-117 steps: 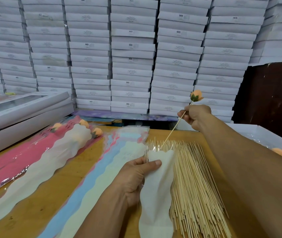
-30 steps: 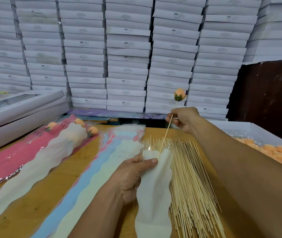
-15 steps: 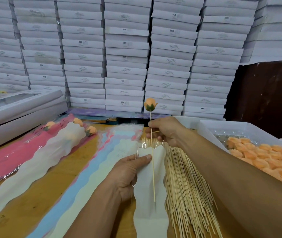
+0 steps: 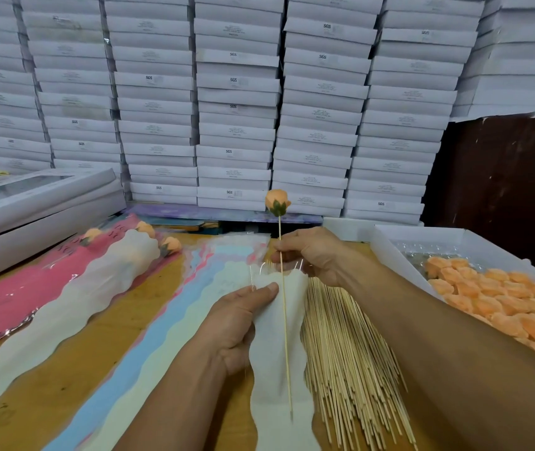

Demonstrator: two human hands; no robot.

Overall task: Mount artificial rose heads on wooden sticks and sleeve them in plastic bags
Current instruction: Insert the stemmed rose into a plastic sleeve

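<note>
The step in hand is the sleeving. The right hand (image 4: 313, 255) is closed on the thin wooden stick (image 4: 285, 320), pinching it just above the mouth of the bag, and the orange artificial rose head with green sepals (image 4: 277, 202) sits on the top end of this stick, up in the air in front of the stacked boxes. The left hand (image 4: 243, 323) is clamped on the left edge of the long white plastic bag with a wavy border (image 4: 272, 369), with the thumb pressed on the front near the opening. The stick runs down the middle of the bag and its point reaches far toward the lower part.

I judge that the stick is inside the bag, but the material is half clear and I cannot tell for sure if the stick is inside or only in front. The next move probably calls for pushing the stick further down while the left hand keeps the mouth open, until the rose head comes to the wavy top edge.

The bottom of the bag is cut off by the frame. The fingers of the left hand are hidden behind the bag. The pile of bare wooden sticks (image 4: 350, 353) on the wooden table (image 4: 74, 349) is partly covered by the right arm.
</note>
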